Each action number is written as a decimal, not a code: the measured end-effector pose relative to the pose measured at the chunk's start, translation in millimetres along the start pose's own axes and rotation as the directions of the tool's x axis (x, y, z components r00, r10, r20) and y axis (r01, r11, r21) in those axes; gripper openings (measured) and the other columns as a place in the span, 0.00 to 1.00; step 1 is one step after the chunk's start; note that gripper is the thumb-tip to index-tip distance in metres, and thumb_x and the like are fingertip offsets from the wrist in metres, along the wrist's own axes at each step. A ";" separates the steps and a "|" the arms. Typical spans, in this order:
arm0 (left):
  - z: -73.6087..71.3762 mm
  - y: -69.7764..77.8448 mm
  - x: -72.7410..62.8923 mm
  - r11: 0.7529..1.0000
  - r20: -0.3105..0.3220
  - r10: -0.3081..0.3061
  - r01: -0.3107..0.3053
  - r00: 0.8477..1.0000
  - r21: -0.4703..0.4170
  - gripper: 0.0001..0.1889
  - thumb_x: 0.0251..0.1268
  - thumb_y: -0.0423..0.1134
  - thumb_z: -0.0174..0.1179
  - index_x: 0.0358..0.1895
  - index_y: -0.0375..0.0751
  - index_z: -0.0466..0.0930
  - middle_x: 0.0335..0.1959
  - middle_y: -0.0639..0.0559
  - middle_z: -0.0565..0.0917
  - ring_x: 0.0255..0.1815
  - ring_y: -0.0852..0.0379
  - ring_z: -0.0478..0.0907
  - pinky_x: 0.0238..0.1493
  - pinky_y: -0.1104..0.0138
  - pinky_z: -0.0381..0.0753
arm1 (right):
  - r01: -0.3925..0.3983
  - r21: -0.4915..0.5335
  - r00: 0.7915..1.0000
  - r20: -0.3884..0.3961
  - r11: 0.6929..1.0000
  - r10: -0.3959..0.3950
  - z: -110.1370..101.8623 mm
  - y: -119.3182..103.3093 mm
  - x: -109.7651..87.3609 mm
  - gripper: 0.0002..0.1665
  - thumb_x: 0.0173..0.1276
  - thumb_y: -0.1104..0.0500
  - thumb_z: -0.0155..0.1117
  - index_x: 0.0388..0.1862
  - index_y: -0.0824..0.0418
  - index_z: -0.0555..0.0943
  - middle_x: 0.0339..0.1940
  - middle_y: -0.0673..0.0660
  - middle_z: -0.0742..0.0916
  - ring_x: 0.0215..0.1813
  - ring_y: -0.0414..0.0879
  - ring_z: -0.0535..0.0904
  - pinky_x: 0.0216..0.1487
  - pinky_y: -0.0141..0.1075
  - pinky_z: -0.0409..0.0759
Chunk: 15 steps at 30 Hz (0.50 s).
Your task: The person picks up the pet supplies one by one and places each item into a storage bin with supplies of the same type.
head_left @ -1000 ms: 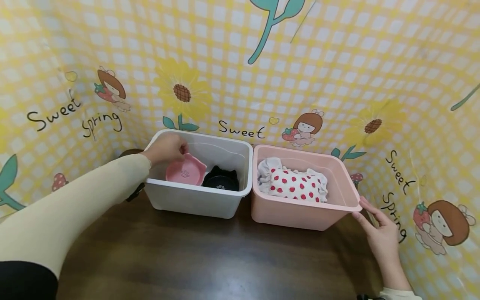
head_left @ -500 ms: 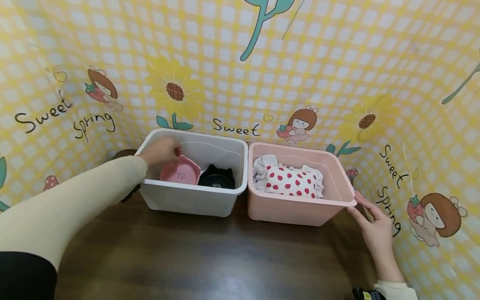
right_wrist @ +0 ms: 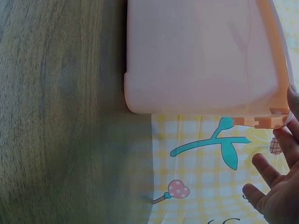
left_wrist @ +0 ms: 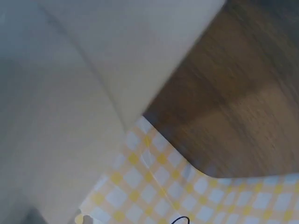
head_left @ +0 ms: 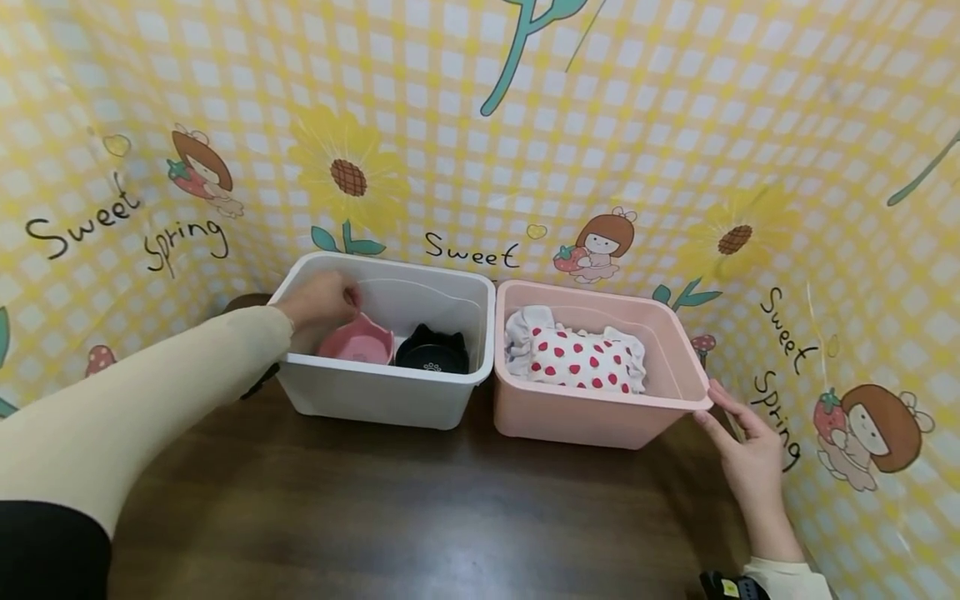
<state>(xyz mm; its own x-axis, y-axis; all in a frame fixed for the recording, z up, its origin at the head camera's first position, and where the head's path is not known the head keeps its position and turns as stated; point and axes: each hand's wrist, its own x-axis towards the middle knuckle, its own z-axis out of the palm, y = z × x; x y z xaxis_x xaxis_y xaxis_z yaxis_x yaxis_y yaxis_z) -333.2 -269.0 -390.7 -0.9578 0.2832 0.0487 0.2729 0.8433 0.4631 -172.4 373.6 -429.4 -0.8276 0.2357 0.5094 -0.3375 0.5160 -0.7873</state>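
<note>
In the head view, my left hand reaches into the white storage bin and pinches the upper edge of a pink cat-eared bowl. The bowl sits low inside, its lower part hidden by the front rim. Beside it lies a black cat-eared bowl with a paw print. The left wrist view shows only the blurred bin wall, no hand. My right hand holds the right front corner of the pink storage bin between thumb and fingers; other fingers spread loosely in the right wrist view.
Inside the pink bin lies a frilled white pillow with red strawberries. Both bins stand side by side on a dark wooden table. A yellow checked cloth rises behind and at both sides. Something brown and rounded shows behind the white bin's left end.
The pink bowl has gone lower in the white bin and changed its tilt, so its paw print is now mostly hidden. My right hand stays at the pink bin's corner. The view shifted slightly.
</note>
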 end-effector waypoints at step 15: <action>-23.1 22.6 -23.9 0.978 -0.074 0.019 -0.034 0.997 -0.205 0.12 0.66 0.38 0.70 0.48 0.35 0.86 0.42 0.45 0.89 0.45 0.50 0.86 0.46 0.63 0.83 | -0.041 -0.068 0.999 0.025 0.997 0.042 -2.1 1.6 4.3 0.22 0.63 0.69 0.75 0.57 0.66 0.86 0.64 0.57 0.85 0.65 0.27 0.77 0.66 0.19 0.68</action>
<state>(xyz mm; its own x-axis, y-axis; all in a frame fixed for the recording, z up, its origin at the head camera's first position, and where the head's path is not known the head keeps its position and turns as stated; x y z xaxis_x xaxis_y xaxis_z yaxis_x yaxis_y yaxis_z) -306.2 -267.3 -360.9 -0.9564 0.2649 0.1229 0.2812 0.7215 0.6328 -175.5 377.2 -427.8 -0.8519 0.2371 0.4669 -0.2723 0.5610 -0.7817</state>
